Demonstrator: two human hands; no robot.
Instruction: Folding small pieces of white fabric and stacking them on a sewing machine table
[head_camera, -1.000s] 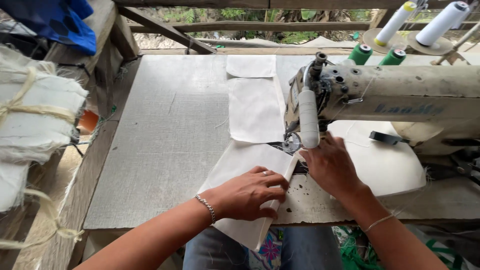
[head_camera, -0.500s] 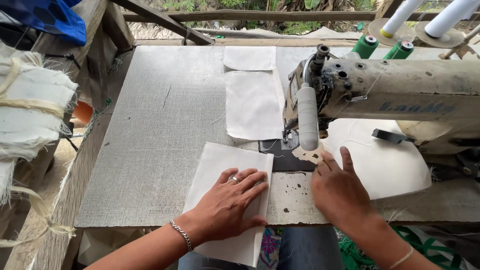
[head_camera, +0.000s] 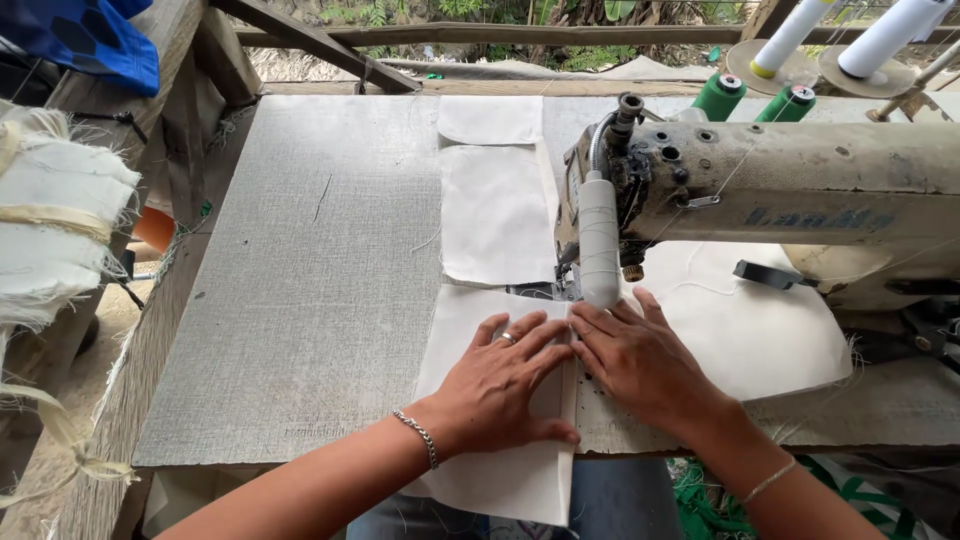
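Near the sewing machine head (head_camera: 620, 200): left hand (head_camera: 500, 385) and right hand (head_camera: 640, 360) pressed flat, fingers spread, gripping nothing, on cream fabric piece (head_camera: 500, 470); looks thin, limp, best pinned near edges.

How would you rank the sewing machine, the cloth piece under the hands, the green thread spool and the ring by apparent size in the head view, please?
1. Sewing machine, largest.
2. Cloth piece pressed flat by the left hand and right hand.
3. Green thread spool, though it is farther away, so it looks smaller.
4. Ring, smallest.
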